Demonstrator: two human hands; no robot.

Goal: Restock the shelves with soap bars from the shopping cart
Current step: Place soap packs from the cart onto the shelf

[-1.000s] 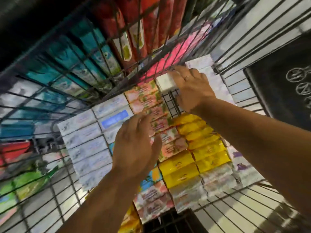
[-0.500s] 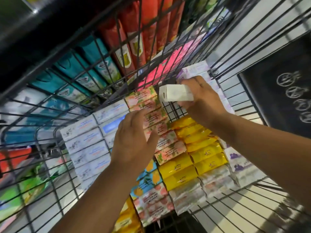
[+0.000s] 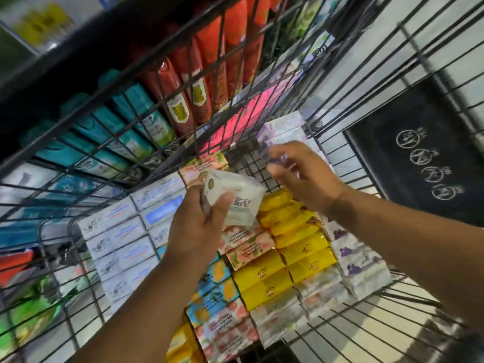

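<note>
I look down into a wire shopping cart (image 3: 251,167) packed with rows of soap bars. My left hand (image 3: 195,226) grips a white soap box (image 3: 237,199) with green print, held above the rows. My right hand (image 3: 305,176) hovers beside it over the far end of the cart, fingers loosely spread and holding nothing, close to the lavender soap boxes (image 3: 285,127). Below lie white-and-blue boxes (image 3: 117,239), peach floral boxes (image 3: 246,246), yellow bars (image 3: 301,247) and more purple-printed boxes (image 3: 361,260).
Beyond the cart's far wall a shelf holds teal packs (image 3: 117,132) and red packs (image 3: 183,100). A black mat (image 3: 419,153) with white symbols lies on the floor to the right. Green packages (image 3: 31,318) show at lower left.
The white soap box went from my right hand to my left hand. My right hand let go and moved back toward the lavender boxes. The view tilted up slightly.
</note>
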